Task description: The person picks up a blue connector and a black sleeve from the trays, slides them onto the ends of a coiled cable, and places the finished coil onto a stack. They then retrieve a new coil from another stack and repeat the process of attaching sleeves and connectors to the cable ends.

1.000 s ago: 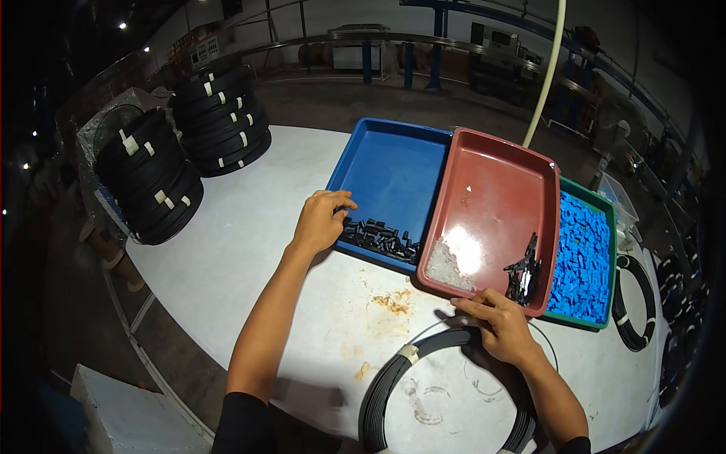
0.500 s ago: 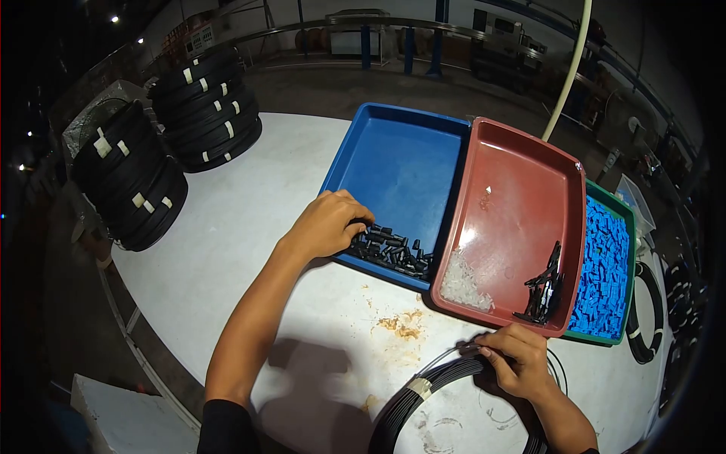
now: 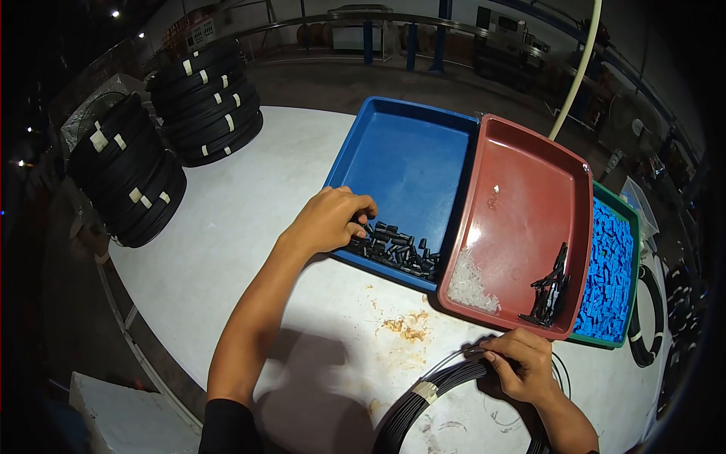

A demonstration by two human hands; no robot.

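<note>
At the near left corner of the blue tray (image 3: 416,151), my left hand (image 3: 325,219) is among small black sleeve-like pieces (image 3: 404,253). Its thumb and fingers are curled towards each other; whatever they grip is too small to make out. Down on the table, my right hand (image 3: 522,365) pinches the end of a thin black cable (image 3: 473,351) between thumb and fingers. That cable belongs to a coil (image 3: 408,412) bound with pale tape, lying partly beneath the hand and cut off by the lower frame edge.
A red tray (image 3: 525,189) holds clear pieces (image 3: 470,284) and black slender parts (image 3: 550,291). Beyond it, a green tray (image 3: 634,253) contains blue pieces (image 3: 607,272). Stacks of taped black coils (image 3: 204,110) stand at the left. Another coil (image 3: 643,325) lies far right.
The view has shifted slightly, so the trays appear a little further right. My left hand's fingertips have lifted and parted slightly at the black pieces. My right hand keeps its pinch on the cable.
</note>
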